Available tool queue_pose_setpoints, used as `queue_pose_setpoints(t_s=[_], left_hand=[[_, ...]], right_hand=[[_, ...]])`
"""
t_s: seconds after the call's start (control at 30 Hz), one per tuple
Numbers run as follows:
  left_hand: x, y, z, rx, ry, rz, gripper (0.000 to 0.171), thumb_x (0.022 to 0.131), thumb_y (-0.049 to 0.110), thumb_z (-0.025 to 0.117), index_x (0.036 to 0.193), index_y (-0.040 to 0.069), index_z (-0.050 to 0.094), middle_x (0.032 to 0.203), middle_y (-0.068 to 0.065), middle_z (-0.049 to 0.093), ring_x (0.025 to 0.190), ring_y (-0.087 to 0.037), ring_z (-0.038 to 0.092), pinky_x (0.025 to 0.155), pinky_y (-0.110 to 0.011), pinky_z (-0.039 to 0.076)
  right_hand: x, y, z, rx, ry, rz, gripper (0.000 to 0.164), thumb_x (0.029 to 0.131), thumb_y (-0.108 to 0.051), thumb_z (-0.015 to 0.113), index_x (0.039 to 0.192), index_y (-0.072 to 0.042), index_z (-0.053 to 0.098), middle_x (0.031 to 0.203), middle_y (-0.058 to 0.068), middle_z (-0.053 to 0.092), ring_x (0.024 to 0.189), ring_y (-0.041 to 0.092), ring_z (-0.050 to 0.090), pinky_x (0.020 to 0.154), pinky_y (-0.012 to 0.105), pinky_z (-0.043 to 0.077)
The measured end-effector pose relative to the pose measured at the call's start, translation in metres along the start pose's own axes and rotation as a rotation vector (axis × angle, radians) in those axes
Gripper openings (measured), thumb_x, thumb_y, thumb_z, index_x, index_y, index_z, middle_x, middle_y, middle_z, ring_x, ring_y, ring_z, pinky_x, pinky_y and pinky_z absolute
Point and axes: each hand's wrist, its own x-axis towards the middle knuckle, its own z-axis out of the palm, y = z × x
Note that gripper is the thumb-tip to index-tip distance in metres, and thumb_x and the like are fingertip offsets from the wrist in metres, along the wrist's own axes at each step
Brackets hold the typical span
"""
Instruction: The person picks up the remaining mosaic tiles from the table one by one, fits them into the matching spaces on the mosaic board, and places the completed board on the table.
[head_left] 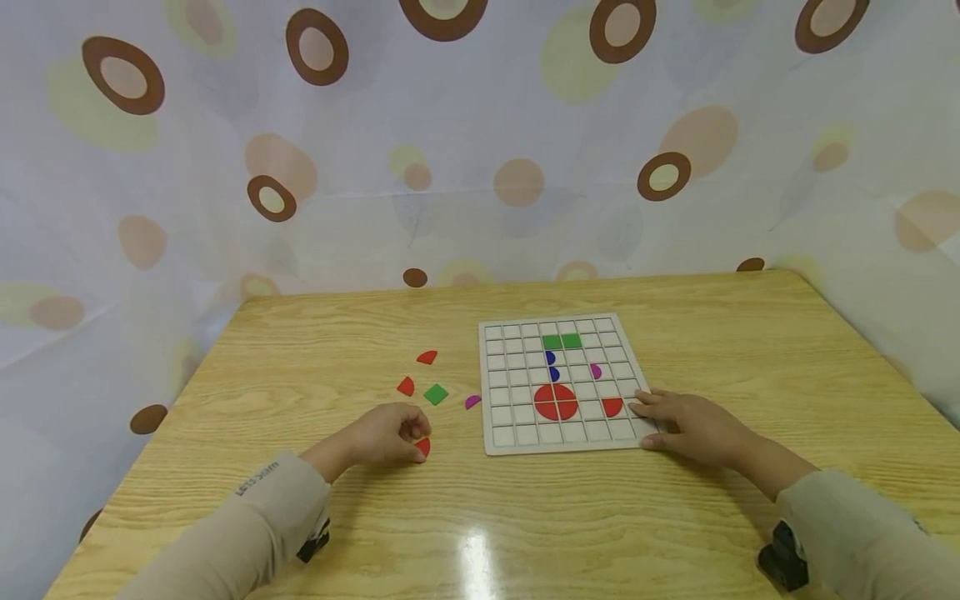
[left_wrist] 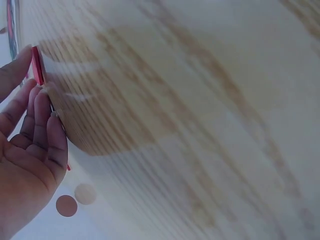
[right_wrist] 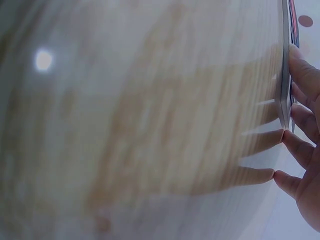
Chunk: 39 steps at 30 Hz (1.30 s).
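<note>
My left hand (head_left: 388,433) pinches a red quarter-circle tile (head_left: 423,447) between thumb and fingertips, close to the tabletop. In the left wrist view, that tile appears edge-on at the fingertips. My right hand (head_left: 696,423) rests with spread fingers on the right edge of a white grid board (head_left: 525,436). On the board, several red quarters form a full circle (head_left: 556,402). Two green squares (head_left: 562,342), two blue half-circles (head_left: 553,367), a magenta half-circle (head_left: 596,372) and a single red quarter (head_left: 612,407) also lie in its cells.
Left of the board, loose tiles lie on the wooden table (head_left: 480,508): two red quarters, one at the back (head_left: 427,357), a green square (head_left: 436,394) and a magenta half-circle (head_left: 472,402). A patterned cloth (head_left: 465,233) hangs behind the table.
</note>
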Motion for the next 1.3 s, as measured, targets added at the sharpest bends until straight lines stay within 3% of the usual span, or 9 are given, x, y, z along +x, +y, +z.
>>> queue_pose_setpoints(t_s=[0.2, 0.73, 0.93, 1.3], left_hand=[[-0.0003, -0.0015, 0.0015, 0.031, 0.008, 0.032, 0.021, 0.07, 0.01, 0.071, 0.084, 0.006, 0.057, 0.078, 0.001, 0.051, 0.072, -0.012, 0.047, 0.065, -0.026, 0.041], [-0.0029, 0.0031, 0.0041, 0.057, 0.02, -0.005, 0.016, 0.071, 0.007, 0.069, 0.078, 0.007, 0.055, 0.073, 0.003, 0.052, 0.068, -0.011, 0.047, 0.062, -0.026, 0.041], [-0.0044, 0.0035, 0.0054, 0.021, 0.037, -0.007, 0.016, 0.071, 0.004, 0.068, 0.077, 0.007, 0.054, 0.072, 0.003, 0.052, 0.068, -0.011, 0.047, 0.062, -0.026, 0.041], [-0.0039, 0.0055, 0.0037, -0.139, 0.023, -0.009, 0.007, 0.078, 0.007, 0.063, 0.08, 0.006, 0.055, 0.074, 0.001, 0.051, 0.069, -0.014, 0.045, 0.06, -0.026, 0.039]], right_hand=[[-0.0003, -0.0009, -0.0002, 0.008, -0.001, 0.002, 0.061, 0.078, -0.044, 0.056, 0.121, -0.003, 0.049, 0.127, 0.014, 0.041, 0.118, 0.036, 0.032, 0.09, 0.051, 0.026], [-0.0006, -0.0021, -0.0008, 0.007, 0.007, -0.009, 0.058, 0.078, -0.042, 0.056, 0.121, -0.002, 0.049, 0.127, 0.014, 0.042, 0.117, 0.036, 0.032, 0.09, 0.05, 0.027], [-0.0015, -0.0016, -0.0003, 0.005, 0.014, -0.017, 0.059, 0.078, -0.043, 0.056, 0.12, -0.002, 0.05, 0.126, 0.015, 0.042, 0.117, 0.037, 0.033, 0.089, 0.051, 0.028], [-0.0015, -0.0018, -0.0004, 0.001, 0.011, -0.016, 0.059, 0.078, -0.043, 0.056, 0.12, -0.003, 0.05, 0.127, 0.015, 0.042, 0.117, 0.037, 0.033, 0.089, 0.051, 0.028]])
